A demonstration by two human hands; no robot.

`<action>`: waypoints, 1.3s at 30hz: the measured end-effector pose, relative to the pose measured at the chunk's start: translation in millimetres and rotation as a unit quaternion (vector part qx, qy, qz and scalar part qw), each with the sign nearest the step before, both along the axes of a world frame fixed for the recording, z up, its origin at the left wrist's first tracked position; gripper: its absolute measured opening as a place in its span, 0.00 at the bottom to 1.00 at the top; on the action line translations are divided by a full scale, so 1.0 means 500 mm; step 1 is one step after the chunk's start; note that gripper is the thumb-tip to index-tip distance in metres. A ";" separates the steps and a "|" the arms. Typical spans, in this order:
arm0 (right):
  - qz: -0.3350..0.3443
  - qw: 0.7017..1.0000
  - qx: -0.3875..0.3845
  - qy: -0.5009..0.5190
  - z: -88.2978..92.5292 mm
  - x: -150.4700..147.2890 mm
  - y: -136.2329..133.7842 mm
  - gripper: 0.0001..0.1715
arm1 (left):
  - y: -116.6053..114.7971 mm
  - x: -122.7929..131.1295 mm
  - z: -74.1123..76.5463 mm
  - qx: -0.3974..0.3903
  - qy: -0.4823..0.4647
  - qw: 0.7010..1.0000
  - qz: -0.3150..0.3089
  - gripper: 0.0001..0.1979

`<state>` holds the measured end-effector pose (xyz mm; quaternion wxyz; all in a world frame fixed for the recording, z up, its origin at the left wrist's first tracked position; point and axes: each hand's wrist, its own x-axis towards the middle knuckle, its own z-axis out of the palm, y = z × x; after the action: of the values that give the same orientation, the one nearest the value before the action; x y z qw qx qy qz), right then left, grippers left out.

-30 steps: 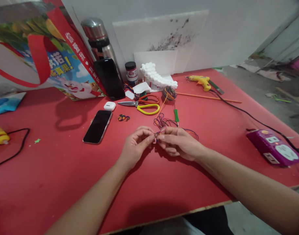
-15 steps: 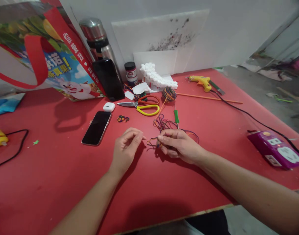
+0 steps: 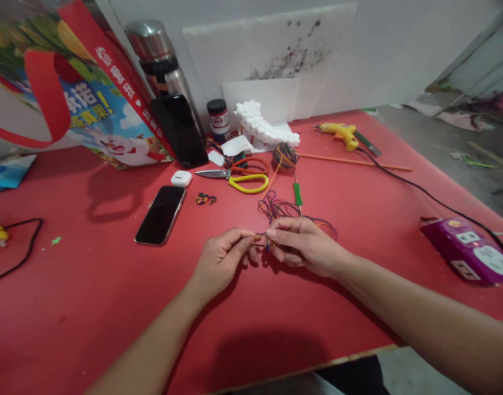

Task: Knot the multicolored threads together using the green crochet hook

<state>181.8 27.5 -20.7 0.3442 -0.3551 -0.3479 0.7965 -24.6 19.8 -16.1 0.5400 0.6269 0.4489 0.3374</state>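
Observation:
Multicoloured yarn is stretched over a short span between my two hands. My left hand pinches one side of it between thumb and forefinger. My right hand pinches the other side, where a small dark-blue and orange bit hangs under the fingertips. Loose loops of the same yarn lie just behind my right hand and lead back to a wound yarn ball. A green-handled crochet hook lies beside the loops. A small finished yarn piece rests on the red table left of my hands.
Behind my hands lie scissors with orange and yellow handles. A phone and white earbud case are to the left. A yellow glue gun and purple power strip stand at right, a gift bag at back left.
My left hand has moved right and now pinches the yarn loop that only my right hand held before. The right hand stays nearly in place. The camera view has shifted slightly.

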 end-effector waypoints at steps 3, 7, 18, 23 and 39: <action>0.003 1.000 -0.003 0.000 0.001 0.000 0.000 0.26 | 0.001 -0.004 0.006 0.045 0.010 0.999 -0.019 0.10; 0.006 1.000 0.003 -0.006 0.002 -0.002 -0.002 0.25 | 0.000 -0.009 0.009 0.036 -0.006 0.999 -0.006 0.10; -0.003 1.000 0.007 -0.019 0.005 -0.008 -0.008 0.29 | 0.008 -0.004 -0.001 -0.101 -0.126 0.986 0.037 0.10; 0.001 1.000 -0.009 -0.009 0.008 -0.005 -0.005 0.28 | 0.011 -0.015 0.002 -0.051 -0.040 0.998 0.013 0.09; 0.041 0.977 0.117 -0.171 0.008 -0.004 -0.007 0.20 | -0.002 0.000 0.006 -0.090 -0.013 0.996 0.013 0.13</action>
<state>179.7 23.8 -16.6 0.2858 -0.4289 -0.5070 0.6909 -24.6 18.8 -13.4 0.5955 0.5653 0.4789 0.3107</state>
